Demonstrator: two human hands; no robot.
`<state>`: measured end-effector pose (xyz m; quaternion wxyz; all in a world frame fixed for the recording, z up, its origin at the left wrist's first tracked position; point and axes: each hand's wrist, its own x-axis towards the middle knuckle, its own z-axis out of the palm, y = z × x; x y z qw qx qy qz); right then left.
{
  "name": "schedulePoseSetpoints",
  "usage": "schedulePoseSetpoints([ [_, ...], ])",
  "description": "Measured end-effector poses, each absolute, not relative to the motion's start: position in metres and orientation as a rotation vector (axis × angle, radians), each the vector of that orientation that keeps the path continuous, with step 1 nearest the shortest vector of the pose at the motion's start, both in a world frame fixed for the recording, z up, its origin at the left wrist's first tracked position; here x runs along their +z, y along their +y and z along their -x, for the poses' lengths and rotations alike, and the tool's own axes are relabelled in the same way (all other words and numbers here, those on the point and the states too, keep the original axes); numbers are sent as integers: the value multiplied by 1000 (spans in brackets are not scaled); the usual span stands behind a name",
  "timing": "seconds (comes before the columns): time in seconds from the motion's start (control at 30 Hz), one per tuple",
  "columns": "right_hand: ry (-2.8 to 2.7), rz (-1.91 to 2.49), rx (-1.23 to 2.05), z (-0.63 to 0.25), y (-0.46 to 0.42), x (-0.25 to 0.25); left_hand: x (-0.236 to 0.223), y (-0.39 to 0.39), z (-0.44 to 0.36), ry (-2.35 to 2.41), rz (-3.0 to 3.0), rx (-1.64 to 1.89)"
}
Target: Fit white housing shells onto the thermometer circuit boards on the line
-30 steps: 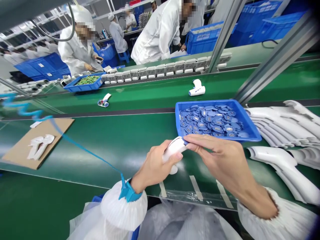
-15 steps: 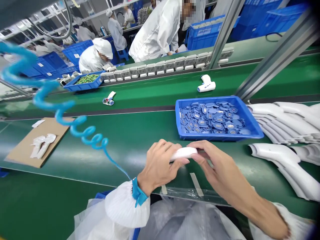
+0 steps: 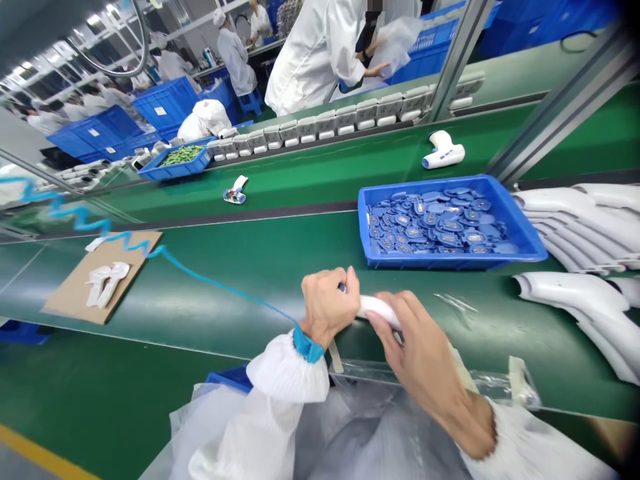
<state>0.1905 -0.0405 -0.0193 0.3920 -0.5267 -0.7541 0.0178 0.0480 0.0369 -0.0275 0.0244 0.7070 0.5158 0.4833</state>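
Between both hands is a white plastic housing, rounded and smooth, held low over the green bench. My left hand is closed around its left end, and a small dark blue part shows by the thumb. The fingers of my right hand grip the right end from above and the side. Most of the housing's shape is hidden by the hands. Beyond them stands a blue tray full of small blue plastic parts. A blue band with a coiled cord is on my left wrist.
White curved shells lie stacked at the right. A cardboard sheet with white pieces is at the left. Across the bench runs a green belt carrying a white gun-shaped thermometer and an opened one. Metal posts rise there; co-workers stand behind.
My left hand has turned and closed into a fist around the housing, which now tilts down to the right. The right hand has closed more firmly on its end. The view has shifted slightly.
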Motion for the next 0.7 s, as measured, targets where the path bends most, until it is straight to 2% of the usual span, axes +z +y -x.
schedulePoseSetpoints([
  [0.13,-1872,1308,146,-185,-43,-21,-23,34,-41,1555,-2129,1477],
  [0.3,-1632,1483,474,-188,-47,-16,-23,10,-20,1455,-1655,1518],
  [0.4,-1310,1751,1077,-193,-40,-11,-31,3,-18,1292,-1496,1674],
  [0.47,-1197,1756,1553,-195,-34,-10,-36,7,-24,1224,-1314,1734],
  [0.5,-1235,1723,1650,-194,-33,-11,-39,10,-28,1240,-1220,1754],
  [0.53,-1350,1695,1606,-193,-32,-12,-40,14,-32,1293,-1160,1766],
  [0.7,-2094,1526,672,-179,-36,-27,-42,34,-38,1708,-1330,1644],
])
